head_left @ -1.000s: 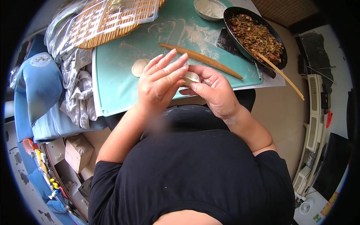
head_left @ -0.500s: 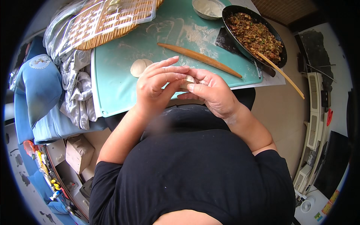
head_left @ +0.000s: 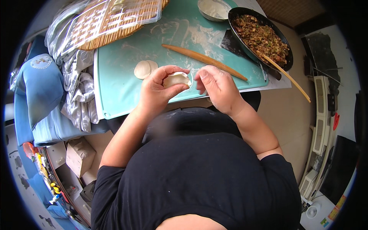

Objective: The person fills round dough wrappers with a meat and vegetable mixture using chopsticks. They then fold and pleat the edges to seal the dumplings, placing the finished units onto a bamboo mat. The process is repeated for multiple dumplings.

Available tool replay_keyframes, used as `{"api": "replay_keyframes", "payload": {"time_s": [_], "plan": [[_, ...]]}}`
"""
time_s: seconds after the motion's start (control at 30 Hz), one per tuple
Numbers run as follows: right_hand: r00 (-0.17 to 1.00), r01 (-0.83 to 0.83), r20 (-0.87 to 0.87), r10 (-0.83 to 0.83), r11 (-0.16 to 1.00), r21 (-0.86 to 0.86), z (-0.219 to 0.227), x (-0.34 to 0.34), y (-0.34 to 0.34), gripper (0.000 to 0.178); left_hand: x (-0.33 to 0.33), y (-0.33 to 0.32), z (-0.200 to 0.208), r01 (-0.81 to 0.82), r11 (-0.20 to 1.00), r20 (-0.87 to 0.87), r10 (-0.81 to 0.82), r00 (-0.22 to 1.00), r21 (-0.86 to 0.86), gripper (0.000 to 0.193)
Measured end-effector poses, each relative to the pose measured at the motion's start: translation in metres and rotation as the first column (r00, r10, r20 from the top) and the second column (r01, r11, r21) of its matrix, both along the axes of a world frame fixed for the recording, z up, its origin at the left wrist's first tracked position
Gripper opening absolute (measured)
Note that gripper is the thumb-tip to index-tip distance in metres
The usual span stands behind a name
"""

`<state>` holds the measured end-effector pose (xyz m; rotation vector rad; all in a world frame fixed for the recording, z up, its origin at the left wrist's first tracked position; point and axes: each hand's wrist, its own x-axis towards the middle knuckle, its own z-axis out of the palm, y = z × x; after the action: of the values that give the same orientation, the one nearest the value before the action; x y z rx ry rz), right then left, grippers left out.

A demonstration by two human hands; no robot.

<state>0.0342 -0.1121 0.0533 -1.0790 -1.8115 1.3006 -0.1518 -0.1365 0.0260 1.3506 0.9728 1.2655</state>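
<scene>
A: What's on the left?
B: A rumpled, shiny grey patterned cloth (head_left: 79, 92), beside a teal mat (head_left: 119, 94) dusted white. At the mat's far left corner lies a round tan woven tray (head_left: 111, 37), with a clear plastic divided tray (head_left: 132, 22) on top.
A: Next?
B: Two flat, round white dough discs (head_left: 142, 70), overlapping on the mat near the left hand (head_left: 155, 91).
A: Is that hand holding anything?
B: Yes, it pinches a folded white dough piece (head_left: 176, 79) between thumb and fingers, over the mat's near edge.
A: Beyond that?
B: A tapered brown wooden rolling pin (head_left: 205, 61), then a round metal bowl (head_left: 209, 16) of white powder.
A: And the right hand (head_left: 219, 89)?
B: Just beside the dough piece, fingers curled; whether its fingertips press together, I can't tell.
A: Farther right?
B: A round black pan (head_left: 239, 40) of chopped filling (head_left: 261, 36), pale wooden chopsticks (head_left: 286, 78) slanting over its rim.
</scene>
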Motion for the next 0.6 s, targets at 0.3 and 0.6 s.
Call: {"api": "replay_keyframes", "payload": {"time_s": [0.3, 0.6], "plan": [[0.885, -0.361, 0.465, -0.012, 0.612, 0.704, -0.001, -0.007, 0.005, 0.008, -0.005, -0.005, 0.009, 0.006, 0.980, -0.427, 0.081, 0.900, 0.200, 0.029], [0.970, -0.047, 0.237, -0.044, 0.930, 0.364, -0.057, 0.010, 0.044, 0.030, -0.079, 0.047, 0.032, -0.078, 0.959, -0.403, 0.187, 0.896, 0.271, 0.032]]}}
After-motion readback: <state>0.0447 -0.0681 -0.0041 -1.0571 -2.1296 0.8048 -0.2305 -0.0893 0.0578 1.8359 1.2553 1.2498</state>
